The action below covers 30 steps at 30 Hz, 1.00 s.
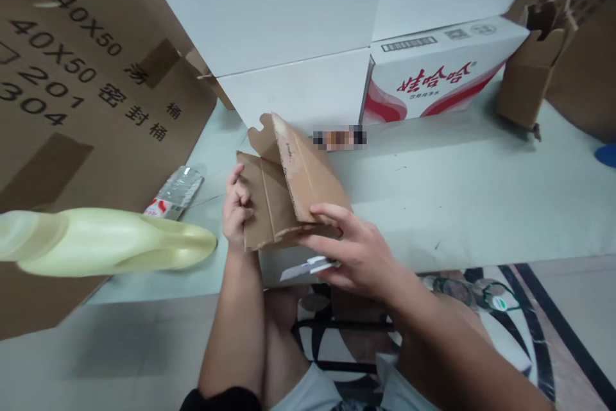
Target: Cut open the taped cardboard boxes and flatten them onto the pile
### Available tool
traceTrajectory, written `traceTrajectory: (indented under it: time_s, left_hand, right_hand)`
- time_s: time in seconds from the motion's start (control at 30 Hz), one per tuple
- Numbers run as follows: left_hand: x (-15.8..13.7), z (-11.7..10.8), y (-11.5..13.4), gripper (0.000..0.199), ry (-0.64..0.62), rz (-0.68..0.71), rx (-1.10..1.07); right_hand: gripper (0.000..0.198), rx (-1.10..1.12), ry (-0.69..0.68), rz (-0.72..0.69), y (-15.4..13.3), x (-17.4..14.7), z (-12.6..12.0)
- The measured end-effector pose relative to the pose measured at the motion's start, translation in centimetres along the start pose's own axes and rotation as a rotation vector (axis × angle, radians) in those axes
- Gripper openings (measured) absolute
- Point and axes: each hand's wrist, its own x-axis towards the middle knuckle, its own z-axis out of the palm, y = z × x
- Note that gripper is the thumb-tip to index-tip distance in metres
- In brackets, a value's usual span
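Between my hands is a small brown cardboard box (312,170), tilted, with its flaps standing apart. My left hand (236,209) is closed on its left flap, fingers curled over the outer edge. On the near right side, my right hand (359,247) grips the cardboard with thumb and forefinger. A utility knife (310,266) also sits in the right hand's lower fingers, its blade pointing left below the box. The inside of the box shows only in part.
At left stand a pale yellow bottle (110,241), a crumpled clear plastic bottle (177,192) and a large printed carton (72,77). White boxes (298,87) line the back of the pale table (457,206). An open brown box (524,77) stands at right; glass bottles (495,295) are below.
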Motion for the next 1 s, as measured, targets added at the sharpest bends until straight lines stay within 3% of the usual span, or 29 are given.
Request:
traceTrajectory:
  time_s: [0.27,0.4,0.53,0.6,0.77,0.9,1.0]
  left_hand:
    - [-0.1,1.1,3.3,0.028,0.104,-0.031,-0.227]
    - [-0.7,0.9,5.9,0.043,0.162,-0.015,-0.176]
    - [-1.6,0.6,7.6,0.044,0.073,0.008,-0.211]
    - [-1.6,0.5,7.5,0.040,0.073,-0.017,-0.252]
    - [-0.6,0.4,4.8,0.056,0.311,-0.203,-0.434]
    - [-0.3,0.8,3.5,0.056,0.205,-0.284,-0.608]
    - [-0.4,1.2,3.6,0.051,0.203,-0.189,-0.599]
  right_hand:
    - [0.053,-0.090,0.097,0.103,0.2,-0.7,-1.5]
    - [0.048,-0.072,0.159,0.141,0.5,-1.0,-1.3]
    - [0.022,0.043,0.172,0.153,1.0,-1.2,-0.2]
    - [0.008,0.121,0.185,0.140,1.3,-1.2,0.0]
    - [0.015,0.282,0.124,0.055,1.3,-1.0,-1.5]
    - [0.022,0.265,0.093,0.012,1.1,-0.9,-2.0]
    - [0.011,0.171,0.198,0.040,1.4,-1.1,-0.8]
